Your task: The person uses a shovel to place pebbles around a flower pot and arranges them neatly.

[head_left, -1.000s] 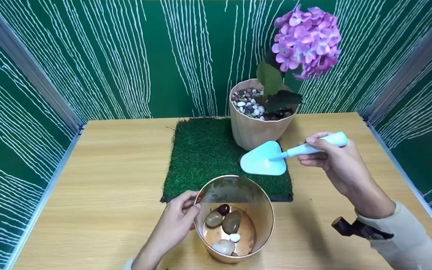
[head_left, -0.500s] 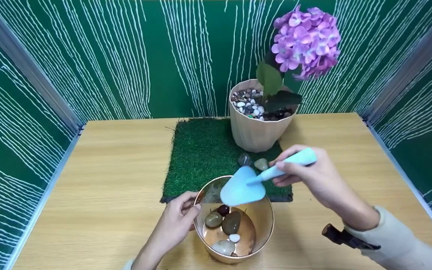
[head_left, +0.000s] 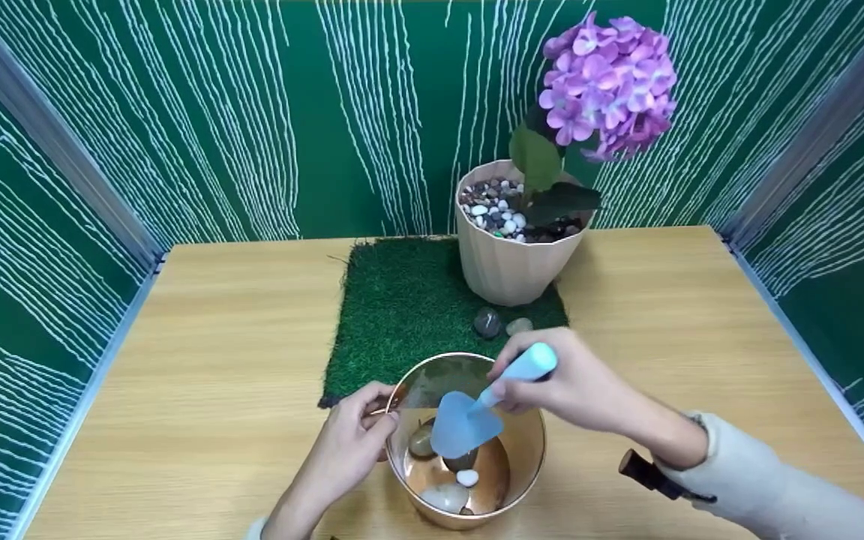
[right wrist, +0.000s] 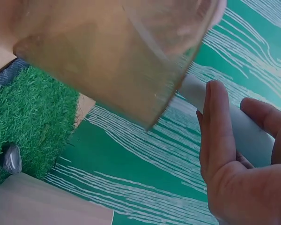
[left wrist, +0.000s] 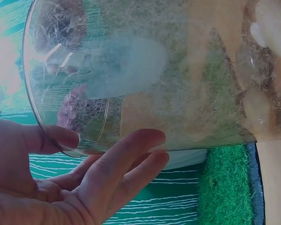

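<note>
A clear amber-tinted container [head_left: 526, 450] stands near the table's front edge, with several smooth stones inside, among them a small white stone [head_left: 467, 478] and a larger pale stone [head_left: 445, 496]. My left hand [head_left: 357, 431] grips its left rim, thumb on one side of the wall and fingers on the other. My right hand [head_left: 552, 382] holds a light blue toy trowel by its handle [right wrist: 253, 136], above the container's right rear rim. The trowel's blade [head_left: 466, 425] dips into the opening and hides some stones. In the left wrist view the blade shows faintly through the wall.
A green turf mat [head_left: 402, 300] lies behind the container. On its right rear part stands a pale flowerpot [head_left: 511, 270] of pebbles with a purple hydrangea [head_left: 612, 90]. Before the pot lie a dark stone [head_left: 487, 322] and a pale stone [head_left: 520, 326]. Green patterned walls enclose the table [head_left: 214, 375].
My right hand has brought the trowel leftward and toward me, from beside the flowerpot to inside the container's mouth. The two stones on the mat came into view. My left hand stayed put.
</note>
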Demonstrator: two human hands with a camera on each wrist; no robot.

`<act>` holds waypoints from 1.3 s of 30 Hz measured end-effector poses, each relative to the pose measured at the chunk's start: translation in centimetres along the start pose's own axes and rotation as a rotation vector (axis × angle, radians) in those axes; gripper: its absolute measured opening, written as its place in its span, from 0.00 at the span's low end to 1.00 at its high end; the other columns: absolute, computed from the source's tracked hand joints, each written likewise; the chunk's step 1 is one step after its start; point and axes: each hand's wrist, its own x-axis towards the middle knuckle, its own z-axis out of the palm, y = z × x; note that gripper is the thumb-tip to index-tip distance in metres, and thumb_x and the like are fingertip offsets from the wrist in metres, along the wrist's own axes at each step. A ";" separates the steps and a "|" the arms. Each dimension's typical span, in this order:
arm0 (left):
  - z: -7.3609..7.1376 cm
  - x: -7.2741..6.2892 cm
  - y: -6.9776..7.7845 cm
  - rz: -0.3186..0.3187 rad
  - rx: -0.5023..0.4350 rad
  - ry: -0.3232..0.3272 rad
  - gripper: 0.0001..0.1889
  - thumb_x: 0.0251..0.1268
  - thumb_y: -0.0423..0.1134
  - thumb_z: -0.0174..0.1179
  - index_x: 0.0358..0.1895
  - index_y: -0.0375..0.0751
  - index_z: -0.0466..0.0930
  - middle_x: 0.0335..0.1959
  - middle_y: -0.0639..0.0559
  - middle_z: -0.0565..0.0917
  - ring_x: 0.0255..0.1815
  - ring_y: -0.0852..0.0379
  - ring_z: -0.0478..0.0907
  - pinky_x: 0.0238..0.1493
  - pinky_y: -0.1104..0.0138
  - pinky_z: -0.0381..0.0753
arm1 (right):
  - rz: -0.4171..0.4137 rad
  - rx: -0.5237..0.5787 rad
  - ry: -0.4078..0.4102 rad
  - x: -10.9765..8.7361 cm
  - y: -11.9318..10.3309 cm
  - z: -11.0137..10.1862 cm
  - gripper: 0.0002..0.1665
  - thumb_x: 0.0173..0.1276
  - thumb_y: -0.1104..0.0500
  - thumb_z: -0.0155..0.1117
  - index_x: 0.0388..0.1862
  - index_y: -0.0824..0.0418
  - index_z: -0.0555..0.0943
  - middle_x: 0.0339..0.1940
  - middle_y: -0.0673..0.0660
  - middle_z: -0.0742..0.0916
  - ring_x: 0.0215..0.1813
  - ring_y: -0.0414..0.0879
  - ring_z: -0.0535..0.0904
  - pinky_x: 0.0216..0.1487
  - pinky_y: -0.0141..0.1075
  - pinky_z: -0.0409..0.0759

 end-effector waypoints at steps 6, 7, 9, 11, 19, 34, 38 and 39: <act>0.0 0.0 0.0 0.003 -0.004 -0.001 0.15 0.72 0.30 0.54 0.58 0.29 0.79 0.49 0.37 0.87 0.42 0.50 0.86 0.29 0.69 0.84 | 0.016 -0.082 -0.091 0.4 0.1 1.3 0.05 0.69 0.65 0.71 0.40 0.67 0.87 0.35 0.58 0.91 0.34 0.43 0.88 0.38 0.37 0.90; 0.0 0.0 0.0 0.002 -0.004 -0.001 0.15 0.72 0.30 0.55 0.57 0.30 0.79 0.49 0.38 0.86 0.42 0.51 0.86 0.29 0.68 0.85 | 0.018 -0.105 -0.105 0.4 0.1 1.5 0.05 0.69 0.64 0.72 0.40 0.66 0.88 0.35 0.56 0.91 0.33 0.41 0.87 0.38 0.35 0.90; 0.0 0.0 0.0 0.002 -0.004 -0.001 0.14 0.72 0.30 0.55 0.57 0.30 0.79 0.48 0.39 0.86 0.42 0.51 0.86 0.30 0.66 0.86 | 0.015 -0.151 -0.129 0.6 0.0 1.7 0.05 0.68 0.63 0.73 0.39 0.64 0.88 0.34 0.53 0.91 0.32 0.39 0.84 0.35 0.31 0.87; 0.0 0.0 0.0 0.005 -0.003 -0.001 0.14 0.73 0.31 0.55 0.57 0.30 0.80 0.48 0.39 0.86 0.43 0.51 0.86 0.31 0.63 0.88 | 0.015 -0.186 -0.151 0.7 0.1 2.0 0.06 0.67 0.62 0.74 0.39 0.63 0.89 0.33 0.51 0.91 0.32 0.38 0.81 0.34 0.29 0.84; 0.0 -0.1 0.0 0.023 0.014 0.000 0.14 0.73 0.31 0.55 0.57 0.30 0.80 0.51 0.36 0.86 0.48 0.47 0.88 0.32 0.59 0.90 | 0.018 -0.246 -0.231 1.0 0.6 2.9 0.05 0.66 0.63 0.75 0.40 0.63 0.90 0.36 0.51 0.92 0.37 0.38 0.83 0.41 0.31 0.87; 0.1 -0.1 0.0 0.018 0.009 0.003 0.14 0.72 0.30 0.55 0.56 0.31 0.80 0.46 0.41 0.87 0.39 0.52 0.85 0.30 0.62 0.88 | 0.032 -0.331 -0.243 1.6 1.5 4.7 0.07 0.64 0.68 0.73 0.41 0.65 0.91 0.38 0.54 0.93 0.40 0.37 0.85 0.45 0.33 0.88; 0.1 -0.1 0.0 0.020 0.014 0.005 0.14 0.72 0.30 0.55 0.56 0.31 0.80 0.44 0.42 0.86 0.37 0.51 0.84 0.29 0.62 0.87 | 0.047 -0.330 -0.248 1.8 1.4 4.7 0.08 0.64 0.69 0.72 0.41 0.65 0.91 0.38 0.53 0.93 0.41 0.38 0.86 0.46 0.35 0.89; 0.1 -0.1 0.0 0.018 0.015 0.006 0.14 0.72 0.30 0.55 0.56 0.30 0.80 0.44 0.43 0.86 0.37 0.52 0.84 0.30 0.61 0.88 | 0.050 -0.330 -0.250 1.8 1.4 4.7 0.08 0.64 0.69 0.72 0.41 0.65 0.91 0.38 0.53 0.93 0.41 0.38 0.86 0.46 0.36 0.89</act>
